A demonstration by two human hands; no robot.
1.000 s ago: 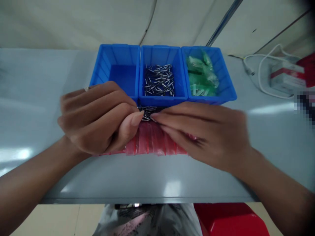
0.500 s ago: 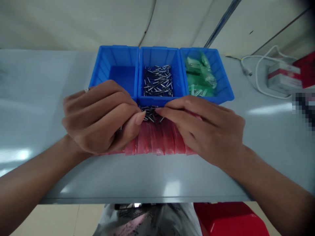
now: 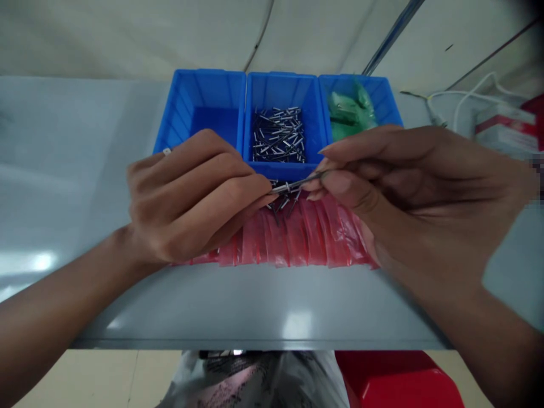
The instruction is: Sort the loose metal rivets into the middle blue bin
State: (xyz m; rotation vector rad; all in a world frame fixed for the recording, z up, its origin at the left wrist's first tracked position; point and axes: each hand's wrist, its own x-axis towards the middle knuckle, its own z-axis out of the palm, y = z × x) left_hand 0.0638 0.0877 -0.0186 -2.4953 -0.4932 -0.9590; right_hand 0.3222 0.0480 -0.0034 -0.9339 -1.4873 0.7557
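Between my two hands runs a thin metal blind rivet (image 3: 302, 181). My right hand (image 3: 416, 198) pinches its dark pin end between thumb and fingers, palm turned partly toward me. Closed, my left hand (image 3: 191, 198) meets the bright end with its fingertips; its palm is hidden, so whether more rivets are inside cannot be seen. Just below the fingertips, a few loose rivets (image 3: 293, 203) lie on a row of red plastic bags (image 3: 293, 238). More rivets (image 3: 278, 136) fill part of the middle blue bin (image 3: 283, 171).
To the left of the middle bin is another blue bin (image 3: 208, 85), its visible floor bare. A right-hand blue bin (image 3: 385, 90) contains green plastic bags (image 3: 348, 110). Far right, a white cable (image 3: 463, 96) lies by a white-and-red box (image 3: 505, 127). The grey table's (image 3: 263, 306) front edge is close to me.
My right hand has lifted from the loose rivets and turned, now pinching a rivet's pin. My left hand has shifted slightly right, its fingertips meeting that rivet.
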